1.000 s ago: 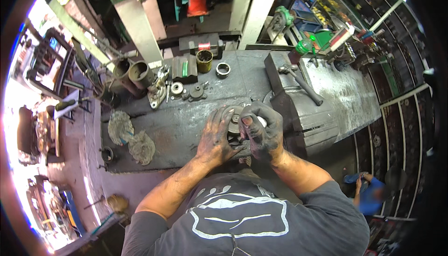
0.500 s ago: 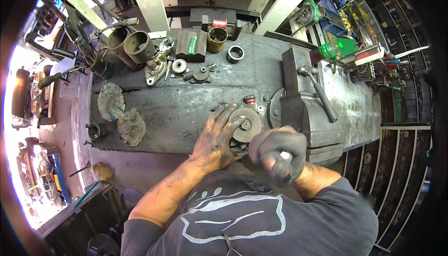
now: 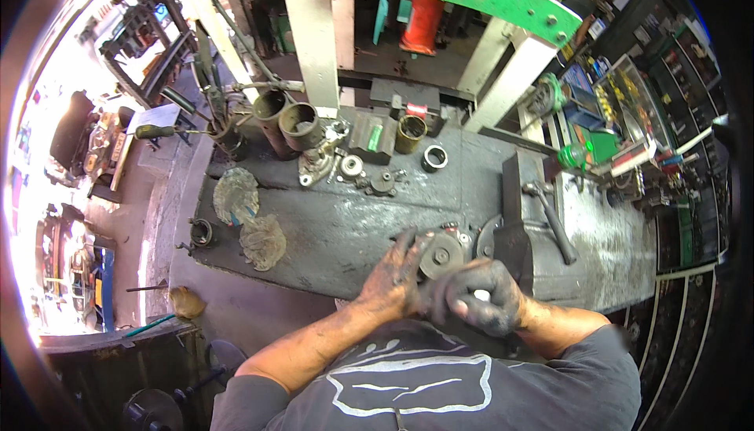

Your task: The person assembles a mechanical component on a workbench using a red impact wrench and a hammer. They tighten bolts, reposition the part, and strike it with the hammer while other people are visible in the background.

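Note:
A round grey metal pulley (image 3: 441,256) with a shaft or bolt at its centre lies near the bench's front edge, small metal parts against its far side. My left hand (image 3: 395,275) grips the pulley's left side, fingers pointing away from me. My right hand (image 3: 485,297), in a blackened covering or heavy grease, is closed in a fist just in front and to the right of the pulley. A pale, round end shows inside that fist; the rest of what it holds is hidden. Right of the pulley lies a flat metal disc (image 3: 488,236).
A large vise (image 3: 518,219) stands to the right, a hammer (image 3: 554,227) resting on it. Two dirty rags (image 3: 262,241) lie on the left. Along the back are metal cylinders (image 3: 300,126), a grease can (image 3: 410,133), a metal ring (image 3: 433,158) and small machine parts (image 3: 382,183).
The view has swung, so the bench sits lower and further right in the picture. My left fingers have drawn back from the pulley's face to its side. My right fist stays close by, still closed.

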Motion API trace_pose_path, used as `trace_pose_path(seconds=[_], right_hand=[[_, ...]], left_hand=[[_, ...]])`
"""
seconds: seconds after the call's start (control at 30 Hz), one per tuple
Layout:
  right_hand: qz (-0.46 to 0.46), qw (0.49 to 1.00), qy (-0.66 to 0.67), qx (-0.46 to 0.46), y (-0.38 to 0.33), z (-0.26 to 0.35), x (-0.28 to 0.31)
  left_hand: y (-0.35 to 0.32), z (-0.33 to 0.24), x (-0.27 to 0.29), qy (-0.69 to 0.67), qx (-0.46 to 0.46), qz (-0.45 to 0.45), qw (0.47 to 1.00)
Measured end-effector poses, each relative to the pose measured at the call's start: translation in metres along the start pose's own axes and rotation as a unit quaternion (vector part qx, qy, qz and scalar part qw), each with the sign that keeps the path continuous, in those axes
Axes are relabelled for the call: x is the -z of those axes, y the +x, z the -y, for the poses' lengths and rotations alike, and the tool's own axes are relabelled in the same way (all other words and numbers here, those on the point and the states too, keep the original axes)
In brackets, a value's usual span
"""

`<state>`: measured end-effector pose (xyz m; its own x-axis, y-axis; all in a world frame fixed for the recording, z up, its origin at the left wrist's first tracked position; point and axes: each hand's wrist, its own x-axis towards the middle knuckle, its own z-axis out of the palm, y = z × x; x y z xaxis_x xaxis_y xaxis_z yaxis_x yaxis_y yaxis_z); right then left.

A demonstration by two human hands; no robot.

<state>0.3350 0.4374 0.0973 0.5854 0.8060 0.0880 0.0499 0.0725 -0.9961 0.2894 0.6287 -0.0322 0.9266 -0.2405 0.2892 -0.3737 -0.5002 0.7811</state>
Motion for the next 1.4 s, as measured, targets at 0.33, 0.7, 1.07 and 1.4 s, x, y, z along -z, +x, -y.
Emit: trace_pose_path(seconds=[0.33,0.7,1.07,1.4], right_hand=[[0.035,0.991,0.000,0.130,-0.001,-0.028,0.007],[0.121,0.974,0.079,0.174,0.011,-0.034,0.028],[0.220,0.960,0.084,0.153,0.031,-0.034,0.037],[-0.017,0.990,-0.059,0.125,-0.002,-0.015,0.019]], left_hand=[[0.010,0.005,-0.001,-0.041,0.004,-0.009,0.999],[0.014,0.006,0.000,-0.044,0.026,-0.017,0.999],[0.006,0.011,-0.004,-0.032,0.049,-0.010,0.998],[0.005,0.003,-0.010,0.031,0.039,-0.004,0.999]])
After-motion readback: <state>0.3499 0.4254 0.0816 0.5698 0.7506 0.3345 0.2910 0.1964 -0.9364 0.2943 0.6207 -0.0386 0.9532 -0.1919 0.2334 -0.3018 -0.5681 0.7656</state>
